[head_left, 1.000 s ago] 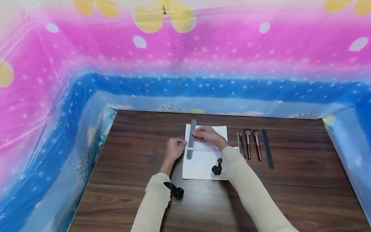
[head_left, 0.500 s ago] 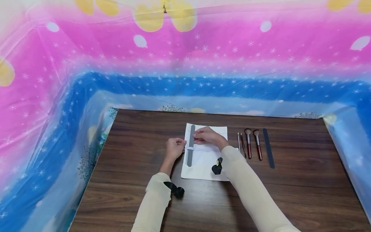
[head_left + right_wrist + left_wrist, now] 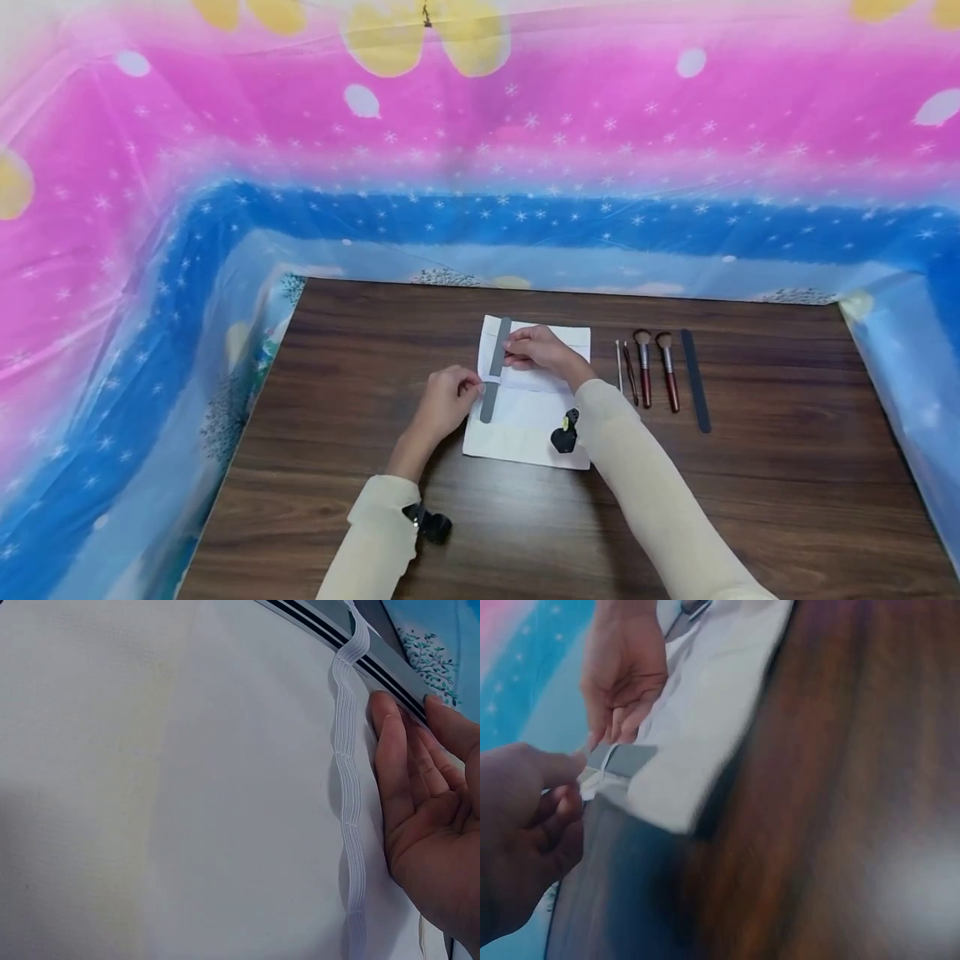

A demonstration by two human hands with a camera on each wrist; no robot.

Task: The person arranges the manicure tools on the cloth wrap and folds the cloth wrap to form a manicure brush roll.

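A grey nail file (image 3: pixel 500 346) lies slanted along the left side of a white fabric pouch (image 3: pixel 536 429), passing under a white elastic band (image 3: pixel 347 757). In the right wrist view the file's edge shows dark and pale layers. My right hand (image 3: pixel 543 350) pinches the file's upper part, thumb on one side and fingers on the other. At the pouch's left edge, my left hand (image 3: pixel 447 402) pinches the elastic band between thumb and forefinger, beside the file. The left wrist view is blurred, and my fingertips partly hide the pinched bit of band.
Right of the pouch lie a thin pale stick (image 3: pixel 619 367), a slim dark brown tool (image 3: pixel 631 373), two makeup brushes (image 3: pixel 643 371) with red-brown handles, and a second dark nail file (image 3: pixel 696 381). All rest on a brown wooden table (image 3: pixel 330 400). A patterned cloth (image 3: pixel 480 150) hangs around it.
The nail file first slid toward me under the band, then shifted slightly back and tilted more. My left forearm has swung outward, its fingers staying at the band. The pouch has turned slightly.
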